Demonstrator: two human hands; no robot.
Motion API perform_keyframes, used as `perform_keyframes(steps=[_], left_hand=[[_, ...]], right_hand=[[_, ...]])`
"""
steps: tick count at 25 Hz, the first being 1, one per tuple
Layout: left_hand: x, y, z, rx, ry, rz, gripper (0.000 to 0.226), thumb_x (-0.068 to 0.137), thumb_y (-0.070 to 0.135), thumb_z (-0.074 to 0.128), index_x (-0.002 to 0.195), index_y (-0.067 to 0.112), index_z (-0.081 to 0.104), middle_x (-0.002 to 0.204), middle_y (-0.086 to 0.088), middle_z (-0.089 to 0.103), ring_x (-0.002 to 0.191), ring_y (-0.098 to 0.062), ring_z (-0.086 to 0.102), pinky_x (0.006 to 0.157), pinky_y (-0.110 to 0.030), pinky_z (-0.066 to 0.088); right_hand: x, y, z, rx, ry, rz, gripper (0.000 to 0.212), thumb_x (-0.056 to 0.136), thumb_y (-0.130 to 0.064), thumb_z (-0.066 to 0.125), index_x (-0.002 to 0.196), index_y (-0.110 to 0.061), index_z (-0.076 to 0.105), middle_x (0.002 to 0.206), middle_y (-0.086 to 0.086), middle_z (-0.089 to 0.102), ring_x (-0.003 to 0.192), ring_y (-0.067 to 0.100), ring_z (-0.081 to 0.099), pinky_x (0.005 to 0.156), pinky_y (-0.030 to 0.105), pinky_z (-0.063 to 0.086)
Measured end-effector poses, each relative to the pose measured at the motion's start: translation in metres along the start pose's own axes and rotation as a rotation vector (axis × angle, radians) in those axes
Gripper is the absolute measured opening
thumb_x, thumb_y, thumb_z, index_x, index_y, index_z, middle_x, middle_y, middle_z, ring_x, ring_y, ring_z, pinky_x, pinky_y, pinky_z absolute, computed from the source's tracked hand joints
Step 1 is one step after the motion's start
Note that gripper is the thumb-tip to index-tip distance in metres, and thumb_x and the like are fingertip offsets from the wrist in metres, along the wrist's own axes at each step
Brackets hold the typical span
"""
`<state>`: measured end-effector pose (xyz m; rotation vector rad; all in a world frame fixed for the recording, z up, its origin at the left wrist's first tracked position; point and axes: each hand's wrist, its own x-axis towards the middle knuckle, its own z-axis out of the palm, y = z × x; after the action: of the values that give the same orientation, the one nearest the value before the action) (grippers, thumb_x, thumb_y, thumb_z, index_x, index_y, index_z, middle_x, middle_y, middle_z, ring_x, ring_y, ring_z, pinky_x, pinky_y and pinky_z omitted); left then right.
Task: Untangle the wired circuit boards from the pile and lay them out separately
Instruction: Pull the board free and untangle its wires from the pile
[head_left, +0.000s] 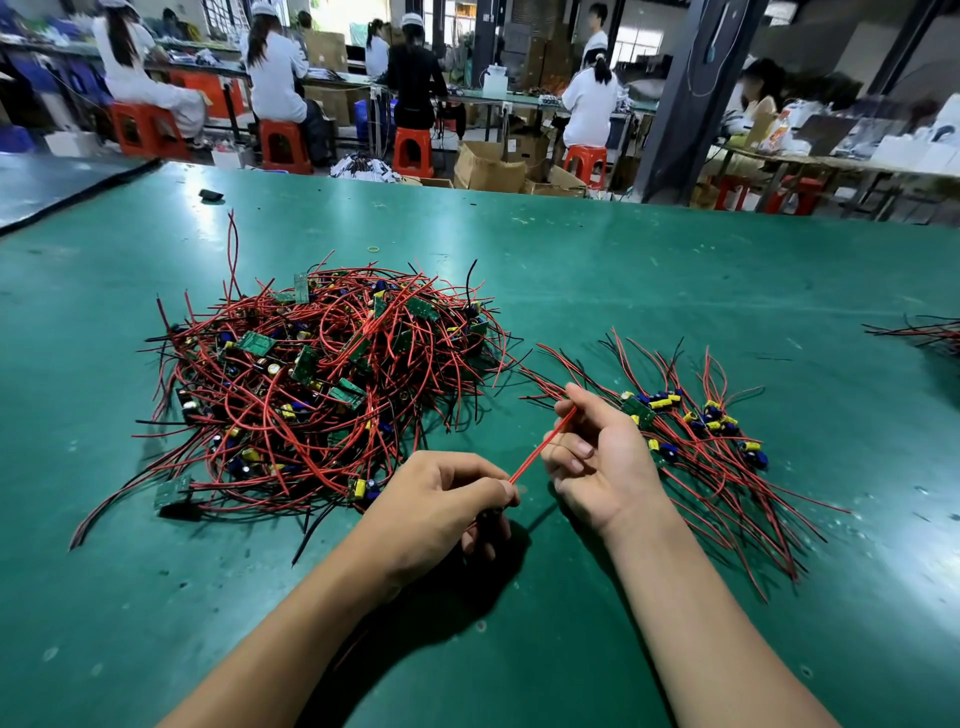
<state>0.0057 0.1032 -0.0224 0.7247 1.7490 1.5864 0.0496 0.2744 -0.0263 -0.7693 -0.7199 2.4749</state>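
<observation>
Item: pile (322, 384) of wired circuit boards, left of centre on the table (675, 270). Small green boards with blue and yellow components, each trailing thin red and black leads, heavily interlaced.

Item: laid-out group (701, 436), right of the hands. Boards lie side by side with their leads fanned near and far.

Item: red wire (540, 449), stretched taut in the air between both hands.
- Left hand (447, 499): fingers curled, thumb and forefinger pinching the near end. Whether a board sits beneath it cannot be told.
- Right hand (597, 457): fingers curled, pinching the far end.

Handling, judged:
- Units are light and the leads are limp and springy, apt to snag.
- Solder joints are likely fragile under a hard tug.
- Best hold is the board edge or the lead close to it, easing loops free.

Surface: green mat, smooth, slightly glossy, scuffed. Also on it are a rubber band (373, 249) beyond the pile and a further wire bundle (930, 332) at the far right edge.

Room: workshop, with seated workers (275, 67) at far benches, red stools (413, 150) and cardboard boxes (488, 166).
</observation>
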Motion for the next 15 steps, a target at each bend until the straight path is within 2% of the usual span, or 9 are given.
perform_keyframes(steps=[3, 5, 7, 9, 12, 15], left_hand=[[0.001, -0.002, 0.001, -0.067, 0.049, 0.008, 0.013, 0.093, 0.009, 0.062, 0.086, 0.005, 0.072, 0.067, -0.013, 0.070, 0.048, -0.021, 0.060, 0.046, -0.021, 0.044], [0.002, -0.003, 0.000, -0.190, 0.110, 0.012, 0.013, 0.095, 0.015, 0.061, 0.100, 0.008, 0.070, 0.077, -0.013, 0.073, 0.052, -0.020, 0.062, 0.049, -0.022, 0.048], [0.005, -0.002, -0.002, -0.331, 0.158, -0.003, 0.018, 0.094, 0.018, 0.061, 0.111, 0.010, 0.064, 0.085, -0.013, 0.074, 0.053, -0.018, 0.062, 0.049, -0.023, 0.051], [0.007, -0.003, -0.004, -0.386, 0.191, -0.020, 0.029, 0.090, 0.021, 0.065, 0.116, 0.010, 0.056, 0.085, -0.013, 0.074, 0.052, -0.016, 0.060, 0.049, -0.023, 0.052], [0.008, -0.003, -0.007, -0.459, 0.195, -0.050, 0.050, 0.080, 0.028, 0.073, 0.122, 0.012, 0.054, 0.085, -0.015, 0.068, 0.051, -0.014, 0.056, 0.046, -0.023, 0.049], [0.008, 0.003, -0.010, -0.509, 0.119, -0.030, 0.054, 0.069, 0.038, 0.076, 0.116, 0.014, 0.063, 0.082, -0.011, 0.068, 0.046, -0.014, 0.053, 0.041, -0.022, 0.044]], right_hand=[[0.002, -0.001, -0.003, -0.143, -0.033, -0.071, 0.031, 0.095, -0.024, 0.063, 0.070, -0.006, 0.058, 0.052, -0.004, 0.039, 0.033, 0.003, 0.026, 0.031, 0.015, 0.021], [0.000, -0.001, -0.004, -0.294, -0.075, -0.098, 0.031, 0.086, -0.036, 0.071, 0.078, -0.007, 0.065, 0.059, -0.003, 0.045, 0.040, 0.004, 0.031, 0.035, 0.015, 0.025], [-0.007, 0.006, -0.004, -0.538, -0.198, -0.073, 0.041, 0.071, -0.048, 0.078, 0.086, -0.010, 0.074, 0.066, -0.004, 0.057, 0.049, 0.007, 0.042, 0.041, 0.017, 0.033], [-0.020, 0.018, 0.001, -0.747, -0.379, 0.002, 0.040, 0.072, -0.049, 0.080, 0.093, -0.016, 0.079, 0.075, -0.001, 0.068, 0.058, 0.011, 0.057, 0.052, 0.022, 0.047], [-0.027, 0.023, 0.005, -0.729, -0.443, 0.076, 0.037, 0.080, -0.045, 0.079, 0.099, -0.013, 0.077, 0.084, 0.007, 0.071, 0.064, 0.015, 0.060, 0.059, 0.027, 0.051], [-0.031, 0.018, 0.005, -0.620, -0.534, 0.130, 0.021, 0.082, -0.031, 0.078, 0.096, -0.015, 0.075, 0.088, 0.011, 0.066, 0.075, 0.023, 0.052, 0.071, 0.036, 0.039]])
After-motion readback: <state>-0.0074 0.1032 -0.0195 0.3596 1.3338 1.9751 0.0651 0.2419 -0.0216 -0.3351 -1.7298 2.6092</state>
